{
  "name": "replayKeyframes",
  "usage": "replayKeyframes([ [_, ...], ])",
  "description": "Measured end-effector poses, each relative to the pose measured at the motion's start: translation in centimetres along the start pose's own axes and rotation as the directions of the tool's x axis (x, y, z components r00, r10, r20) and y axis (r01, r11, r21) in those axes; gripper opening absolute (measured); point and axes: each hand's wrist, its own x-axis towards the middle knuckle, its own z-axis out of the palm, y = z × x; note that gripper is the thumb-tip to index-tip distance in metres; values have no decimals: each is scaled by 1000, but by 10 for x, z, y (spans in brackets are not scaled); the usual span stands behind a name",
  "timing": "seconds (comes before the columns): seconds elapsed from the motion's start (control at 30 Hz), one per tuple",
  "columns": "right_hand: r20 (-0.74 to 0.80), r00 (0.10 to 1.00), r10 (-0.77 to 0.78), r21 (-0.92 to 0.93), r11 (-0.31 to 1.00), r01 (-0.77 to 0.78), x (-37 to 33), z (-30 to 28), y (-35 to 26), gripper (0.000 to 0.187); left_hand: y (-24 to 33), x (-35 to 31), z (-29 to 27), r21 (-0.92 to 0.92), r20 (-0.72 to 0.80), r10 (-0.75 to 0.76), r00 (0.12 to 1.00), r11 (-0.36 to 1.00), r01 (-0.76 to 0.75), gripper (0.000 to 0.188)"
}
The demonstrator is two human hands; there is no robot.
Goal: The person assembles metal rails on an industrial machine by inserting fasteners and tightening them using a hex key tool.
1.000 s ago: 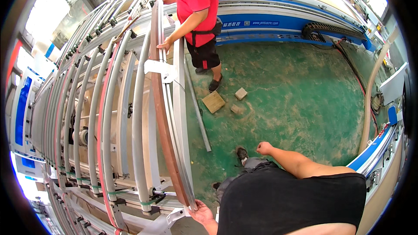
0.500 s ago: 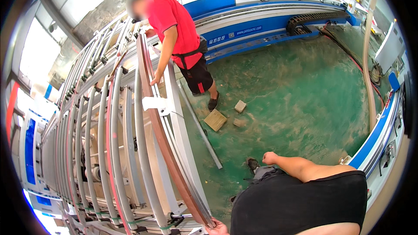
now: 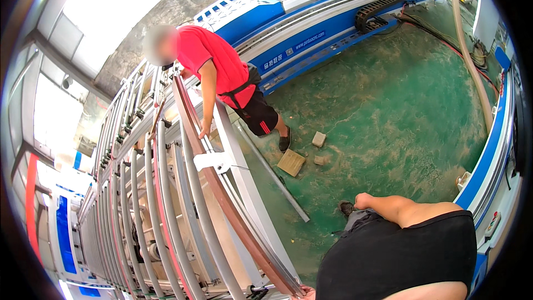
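Note:
At the lower edge, the fingers of my left hand (image 3: 307, 293) are closed around the near end of a long brown strip (image 3: 224, 195). The strip lies lengthwise along the edge of a metal rack, beside thin pale rails. My right hand (image 3: 364, 200) hangs at my side in a loose fist, with nothing visible in it. Farther up the strip, a co-worker in a red shirt (image 3: 214, 58) leans over and rests a hand on it. A white fitting (image 3: 210, 162) sits across the strip below that person's hand.
The rack's grey tubes (image 3: 191, 186) fill the left side. A loose metal bar (image 3: 275, 175) and several blocks, including a square one (image 3: 291, 163), lie on the green floor. A blue-and-white machine (image 3: 311, 36) stands behind; a hose (image 3: 469, 55) and cables run at right.
The whole view has shifted, so the rack, co-worker and floor blocks appear farther right and lower. My left hand stays on the strip's end. The co-worker leans farther over the strip.

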Motion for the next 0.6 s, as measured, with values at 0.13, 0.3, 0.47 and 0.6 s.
replayKeyframes([
  [0.13, 50, 999, 22, 8, 1000, -23, 6, 3, -1, 35, 1, 10, 1, 77, -48, 74, 996, 995, -71, 19],
  [0.3, 91, 995, 35, 52, 998, -40, 19, 9, 8, 35, 3, 17, 5, 135, -65, 100, 993, 987, -90, 20],
  [0.47, 99, 993, 57, 29, 998, -60, 19, 5, 5, 35, 7, 22, 7, 172, -69, 120, 990, 979, -106, 22],
  [0.6, 62, 998, 32, 45, 998, -35, 10, 1, 5, 35, 10, 23, 6, 194, -80, 133, 988, 974, -115, 23],
])
